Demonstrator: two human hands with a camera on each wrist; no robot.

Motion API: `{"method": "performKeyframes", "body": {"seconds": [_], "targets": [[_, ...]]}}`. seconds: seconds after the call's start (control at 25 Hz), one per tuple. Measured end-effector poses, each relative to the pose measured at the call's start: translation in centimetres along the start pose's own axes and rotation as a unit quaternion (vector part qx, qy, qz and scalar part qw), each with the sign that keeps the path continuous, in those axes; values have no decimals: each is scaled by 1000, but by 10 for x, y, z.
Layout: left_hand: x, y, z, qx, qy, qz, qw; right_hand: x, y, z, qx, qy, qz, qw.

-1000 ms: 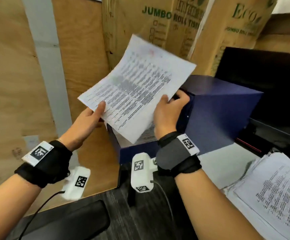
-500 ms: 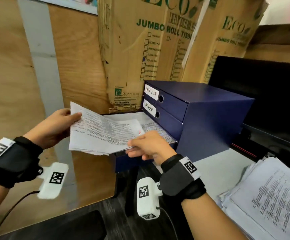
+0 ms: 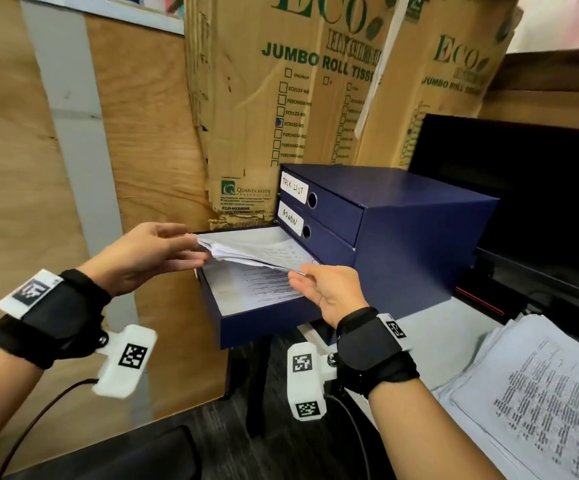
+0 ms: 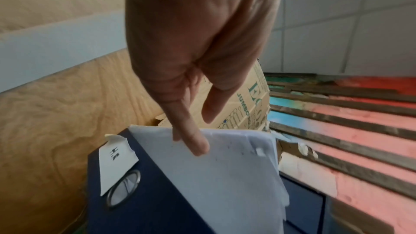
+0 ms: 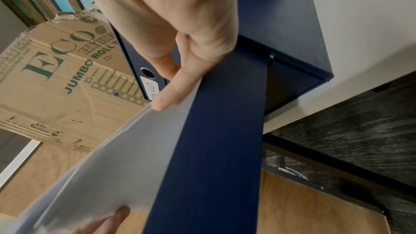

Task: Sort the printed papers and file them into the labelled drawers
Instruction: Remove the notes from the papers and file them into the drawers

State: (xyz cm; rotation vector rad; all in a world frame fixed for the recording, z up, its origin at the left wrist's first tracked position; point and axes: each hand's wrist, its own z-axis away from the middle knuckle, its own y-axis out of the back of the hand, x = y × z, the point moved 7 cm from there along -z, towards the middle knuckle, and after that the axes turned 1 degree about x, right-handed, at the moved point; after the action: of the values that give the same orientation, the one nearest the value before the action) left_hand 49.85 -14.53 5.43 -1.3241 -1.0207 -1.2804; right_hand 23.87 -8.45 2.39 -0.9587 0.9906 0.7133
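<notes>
Left hand: we are holding our left hand (image 3: 146, 258) at the left edge of a thin sheaf of white printed papers (image 3: 256, 252), thumb above and fingers (image 4: 191, 136) beneath, lightly pinching it.
Right hand: our right hand (image 3: 329, 292) is pinching the sheaf's right corner between thumb and fingers (image 5: 171, 95).
Papers: we are keeping the sheaf just above the open bottom drawer (image 3: 263, 323) of the dark blue three-drawer box (image 3: 412, 244), over a printed sheet lying inside.
Drawers: the two above are sitting closed, labelled TASK LIST (image 3: 293, 191) and ADMIN (image 3: 289, 220).
Desk: a loose stack of printed pages (image 3: 537, 393) is lying at our right, well apart from the drawer.
Behind: brown cardboard cartons (image 3: 274, 98) are standing against the wall.
</notes>
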Motion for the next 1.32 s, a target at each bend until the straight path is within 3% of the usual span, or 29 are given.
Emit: {"method": "performKeyframes", "body": {"seconds": [0.12, 0.2, 0.32, 0.36, 0.4, 0.52, 0.56, 0.64, 0.72, 0.8, 0.84, 0.92, 0.96, 1.04, 1.16, 1.24, 1.32], "targets": [[7, -18, -2, 14, -45, -109, 993, -3, 1, 4, -11, 15, -25, 1000], [13, -31, -6, 30, -97, -239, 966, -4, 1, 8, -27, 19, -2, 999], [20, -57, -15, 33, -189, -517, 834, -11, 0, 15, -66, 34, 109, 991], [17, -63, -19, 21, -189, -554, 810, -14, -1, 19, -78, 38, 153, 984], [12, -68, -24, 1, -172, -569, 804, -16, -2, 21, -90, 44, 196, 976], [-12, -76, -33, -79, -80, -590, 800, -20, -5, 26, -95, 92, 307, 942], [-21, -78, -33, -105, -59, -606, 787, -22, -7, 26, -81, 136, 341, 927], [-33, -80, -33, -136, -45, -657, 740, -27, -11, 28, -42, 262, 425, 866], [-35, -75, -34, -129, -55, -697, 703, -19, -20, 32, -66, 321, 482, 813], [-30, -63, -34, -90, -62, -682, 723, 6, -31, 32, -176, 299, 542, 766], [-26, -56, -34, -61, -66, -660, 746, 17, -35, 35, -221, 290, 591, 719], [-21, -37, -30, -4, -68, -613, 787, 30, -35, 34, -255, 306, 666, 631], [-21, -27, -27, 20, -65, -591, 803, 30, -33, 32, -253, 318, 677, 613], [-27, -15, -26, 15, -60, -512, 857, 26, -30, 28, -232, 337, 682, 606], [-48, -8, -36, 12, -37, -246, 968, 21, -23, 22, -210, 348, 683, 607], [-61, -13, -47, 34, -37, -101, 994, 13, -16, 24, -192, 368, 647, 640], [-77, -31, -58, 38, -20, 8, 999, -2, -7, 30, -162, 410, 596, 671]]}}
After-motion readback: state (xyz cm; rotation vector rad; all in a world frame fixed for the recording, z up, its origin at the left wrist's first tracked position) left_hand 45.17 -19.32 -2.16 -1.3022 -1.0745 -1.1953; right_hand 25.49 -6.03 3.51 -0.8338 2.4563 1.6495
